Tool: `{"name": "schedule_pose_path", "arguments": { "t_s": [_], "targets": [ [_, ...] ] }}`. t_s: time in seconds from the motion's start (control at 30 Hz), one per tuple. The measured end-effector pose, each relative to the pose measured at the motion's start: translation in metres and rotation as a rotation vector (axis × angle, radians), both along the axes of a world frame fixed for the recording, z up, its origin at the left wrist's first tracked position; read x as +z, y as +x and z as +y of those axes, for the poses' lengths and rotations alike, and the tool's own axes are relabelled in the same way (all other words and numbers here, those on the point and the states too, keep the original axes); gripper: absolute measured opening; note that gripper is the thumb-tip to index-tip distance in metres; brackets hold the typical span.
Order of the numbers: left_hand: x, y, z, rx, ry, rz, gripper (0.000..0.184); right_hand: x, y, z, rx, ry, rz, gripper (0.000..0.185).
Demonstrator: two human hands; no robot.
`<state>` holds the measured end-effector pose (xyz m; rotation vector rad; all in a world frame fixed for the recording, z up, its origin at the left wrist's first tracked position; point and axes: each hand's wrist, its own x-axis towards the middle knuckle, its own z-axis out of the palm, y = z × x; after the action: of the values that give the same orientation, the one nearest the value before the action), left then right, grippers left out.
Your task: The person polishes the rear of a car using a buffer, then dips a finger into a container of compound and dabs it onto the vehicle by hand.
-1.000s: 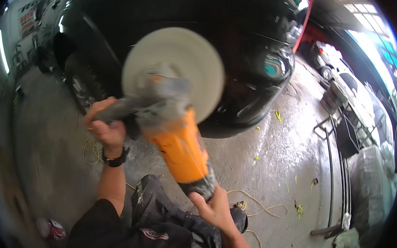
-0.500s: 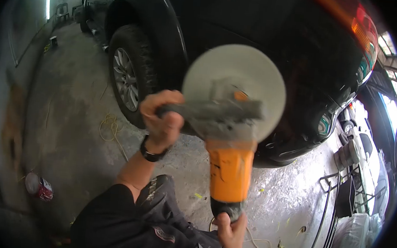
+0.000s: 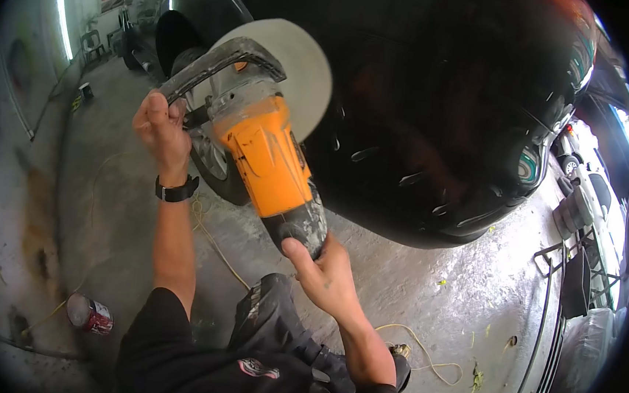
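Across the head view, the orange polisher [image 3: 266, 159] has shifted left and up since the earlier frame, its pale disc [image 3: 309, 70] now much closer to the car's wheel [image 3: 214, 160], and its body has gone from nearly upright to a clear lean. You have it in front of the dark car body [image 3: 440, 95], with the disc end away from you.

Its long axis slants from your right hand [image 3: 327, 275] at the lower right to the disc at the upper left. Your left hand [image 3: 164, 129] is the nearer one to the disc, sitting to its lower left; your right is at the far end of the tool, closer to your body.

Your left fingers are curled about the lower left end of the bow-shaped handle [image 3: 206, 66], which arches over the tool's head. Your right hand is wrapped on the black rear grip [image 3: 305, 222], thumb on top; its other fingers are mostly hidden beneath. From this angle you cannot tell whether the disc touches the panel or stands just off it, since the tool covers part of the meeting line.

Below, a yellowish cord [image 3: 225, 256] trails over the floor [image 3: 397, 277], and a can [image 3: 91, 315] lies well apart at the left.
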<state>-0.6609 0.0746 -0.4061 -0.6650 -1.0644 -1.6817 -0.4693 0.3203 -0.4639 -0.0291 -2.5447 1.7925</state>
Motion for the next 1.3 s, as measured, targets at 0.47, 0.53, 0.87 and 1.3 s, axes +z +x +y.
{"name": "schedule_pose_path", "arguments": {
  "t_s": [0.47,0.53,0.87,1.3],
  "targets": [
    [0.006,0.034,0.058,-0.135,-0.031,0.171,0.053,-0.027,0.074,0.029,-0.147,-0.213,0.293,0.048],
    [-0.001,0.031,0.075,-0.066,0.016,0.246,0.051,-0.039,0.087,0.035,-0.181,-0.243,0.309,0.05],
    [-0.003,0.072,0.089,-0.081,-0.254,0.28,0.059,-0.077,0.096,0.047,-0.195,-0.308,0.237,0.058],
    [0.039,0.013,-0.029,0.421,-0.311,-0.017,0.049,-0.021,-0.043,-0.024,0.152,-0.278,0.075,0.055]
  ]
}}
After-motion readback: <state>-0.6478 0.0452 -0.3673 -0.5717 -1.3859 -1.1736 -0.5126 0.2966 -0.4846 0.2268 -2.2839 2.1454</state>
